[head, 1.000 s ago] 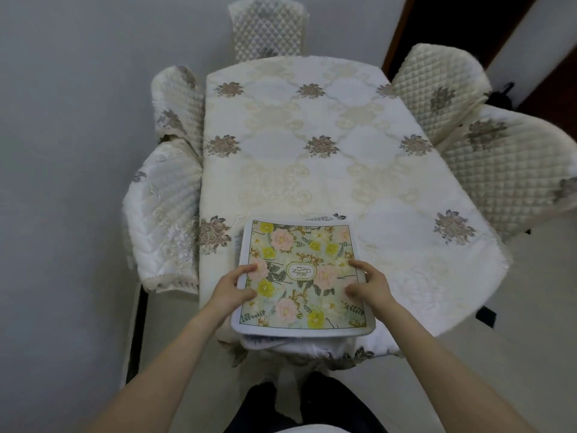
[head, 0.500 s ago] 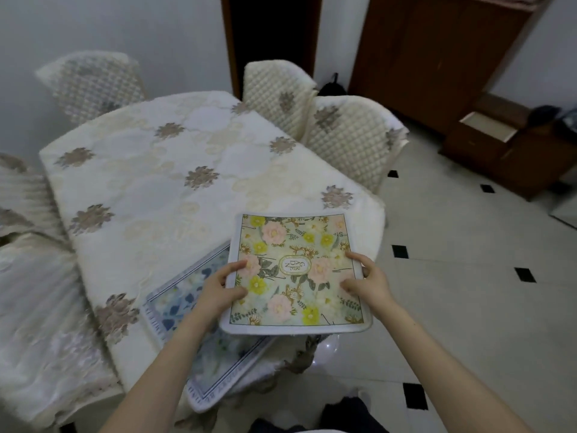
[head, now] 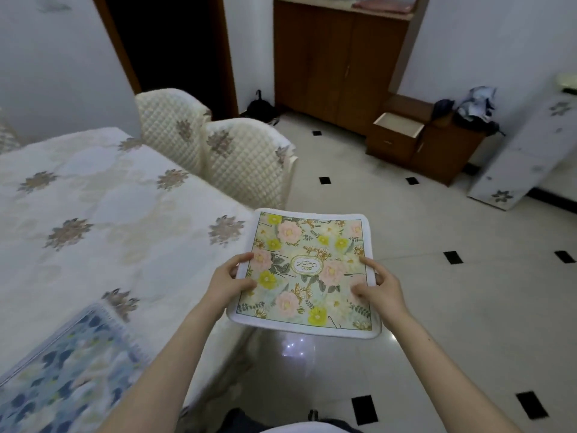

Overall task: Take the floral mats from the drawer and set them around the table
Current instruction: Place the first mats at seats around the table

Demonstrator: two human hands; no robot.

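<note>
I hold a green floral mat [head: 307,270] with pink and yellow flowers flat in the air, beside the table's right corner and above the floor. My left hand [head: 229,281] grips its left edge and my right hand [head: 379,287] grips its right edge. A blue floral mat [head: 67,370] lies on the table [head: 103,214] at the lower left, on the cream tablecloth. The open drawer [head: 398,126] of a low wooden cabinet stands at the far right.
Two quilted chairs [head: 237,157] stand against the table's right side. A tall wooden cupboard [head: 340,57] and a dark doorway [head: 175,42] are at the back. A white panel [head: 524,157] leans at the right. The tiled floor [head: 437,307] spreads out to the right.
The view has swung to the right. The green mat has come off the blue mat and off the table, carried right in both hands; the blue mat stays on the table.
</note>
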